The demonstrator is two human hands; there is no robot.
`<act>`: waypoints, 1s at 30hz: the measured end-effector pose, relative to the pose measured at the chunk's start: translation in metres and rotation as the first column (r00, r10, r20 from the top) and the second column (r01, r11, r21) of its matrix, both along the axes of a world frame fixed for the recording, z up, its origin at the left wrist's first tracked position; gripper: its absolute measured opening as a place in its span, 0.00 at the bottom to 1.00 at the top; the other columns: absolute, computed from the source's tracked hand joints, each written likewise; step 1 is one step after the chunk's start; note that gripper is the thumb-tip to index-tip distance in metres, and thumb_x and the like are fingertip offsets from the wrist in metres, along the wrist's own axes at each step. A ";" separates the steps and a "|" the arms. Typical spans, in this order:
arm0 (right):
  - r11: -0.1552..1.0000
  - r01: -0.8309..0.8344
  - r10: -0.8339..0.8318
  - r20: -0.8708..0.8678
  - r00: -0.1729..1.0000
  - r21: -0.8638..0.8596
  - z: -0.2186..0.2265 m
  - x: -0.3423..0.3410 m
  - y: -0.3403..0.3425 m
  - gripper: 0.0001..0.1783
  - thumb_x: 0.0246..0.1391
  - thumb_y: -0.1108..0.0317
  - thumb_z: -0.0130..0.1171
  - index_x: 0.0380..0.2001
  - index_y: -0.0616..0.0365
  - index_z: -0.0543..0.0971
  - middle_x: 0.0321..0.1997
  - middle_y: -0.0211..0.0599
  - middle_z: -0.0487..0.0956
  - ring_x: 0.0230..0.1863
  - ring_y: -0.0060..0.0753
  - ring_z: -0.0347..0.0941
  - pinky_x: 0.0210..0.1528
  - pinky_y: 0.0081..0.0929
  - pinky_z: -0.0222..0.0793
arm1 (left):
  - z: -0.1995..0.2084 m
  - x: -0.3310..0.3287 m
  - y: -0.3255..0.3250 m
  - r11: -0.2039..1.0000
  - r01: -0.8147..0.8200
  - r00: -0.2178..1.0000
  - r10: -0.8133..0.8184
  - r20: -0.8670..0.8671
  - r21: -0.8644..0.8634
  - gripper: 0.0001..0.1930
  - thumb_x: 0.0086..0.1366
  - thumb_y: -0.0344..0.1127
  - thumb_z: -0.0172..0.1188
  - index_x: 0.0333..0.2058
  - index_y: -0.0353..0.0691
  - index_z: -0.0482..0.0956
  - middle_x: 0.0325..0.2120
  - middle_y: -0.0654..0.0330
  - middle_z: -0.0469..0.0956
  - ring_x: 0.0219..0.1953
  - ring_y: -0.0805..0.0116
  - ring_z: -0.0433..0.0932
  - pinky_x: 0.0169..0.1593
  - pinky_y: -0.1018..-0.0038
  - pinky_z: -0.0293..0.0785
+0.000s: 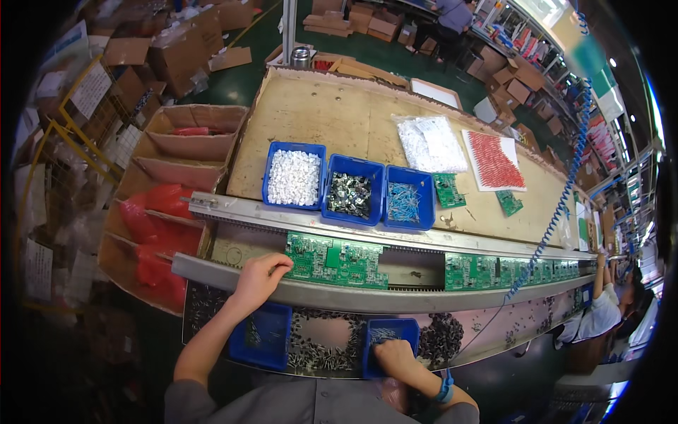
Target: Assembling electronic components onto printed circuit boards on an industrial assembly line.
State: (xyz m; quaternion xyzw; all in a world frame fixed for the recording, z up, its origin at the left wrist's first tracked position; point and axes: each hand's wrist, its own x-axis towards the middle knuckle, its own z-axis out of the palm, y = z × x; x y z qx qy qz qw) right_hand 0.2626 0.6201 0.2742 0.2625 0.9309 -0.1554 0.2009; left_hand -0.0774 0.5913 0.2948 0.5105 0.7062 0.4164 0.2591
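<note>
A green circuit board (335,260) lies between the two metal rails of a conveyor, in front of me. My left hand (263,277) is over the near rail (311,291), its fingers pinched together at the board's left edge. Whether they grip the board or a small part, I cannot make out. My right hand (397,357) reaches into a small blue bin (368,362) of thin silvery leaded parts, fingers hidden inside; a blue wrist strap (445,387) is on that wrist. Another blue bin (260,339) stands to its left, with loose leaded components (321,352) between them.
Beyond the far rail stand blue bins of white connectors (293,177), metallic parts (349,196) and blue leaded parts (403,203). More boards (487,272) sit along the conveyor to the right. A coiled blue cord (565,191) hangs across. Another person (600,311) works at far right.
</note>
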 end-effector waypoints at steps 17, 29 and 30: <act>0.993 0.116 -0.119 -0.231 0.966 -0.026 0.014 0.007 0.021 0.03 0.44 0.66 0.59 0.23 0.52 0.77 0.18 0.41 0.75 0.26 0.45 0.75 0.27 0.39 0.70 | -0.032 0.006 0.017 0.987 0.077 0.992 -0.061 -0.114 0.144 0.03 0.52 0.26 0.62 0.27 0.37 0.76 0.21 0.58 0.76 0.27 0.59 0.74 0.33 0.67 0.68; 0.988 0.129 -0.152 -0.326 0.933 -0.090 0.029 0.006 0.025 0.08 0.41 0.71 0.59 0.29 0.51 0.80 0.26 0.36 0.77 0.32 0.41 0.75 0.38 0.35 0.68 | -0.030 0.006 0.015 0.990 0.058 0.996 -0.049 -0.072 0.132 0.03 0.54 0.26 0.62 0.27 0.36 0.76 0.21 0.58 0.76 0.27 0.60 0.73 0.32 0.68 0.68; 0.985 0.143 -0.170 -0.364 0.916 -0.098 0.029 0.006 0.026 0.10 0.40 0.72 0.59 0.31 0.51 0.81 0.27 0.36 0.78 0.32 0.42 0.75 0.38 0.35 0.68 | -0.030 0.006 0.014 0.990 0.058 0.996 -0.049 -0.071 0.131 0.03 0.54 0.26 0.62 0.27 0.36 0.76 0.21 0.58 0.76 0.27 0.60 0.73 0.32 0.68 0.68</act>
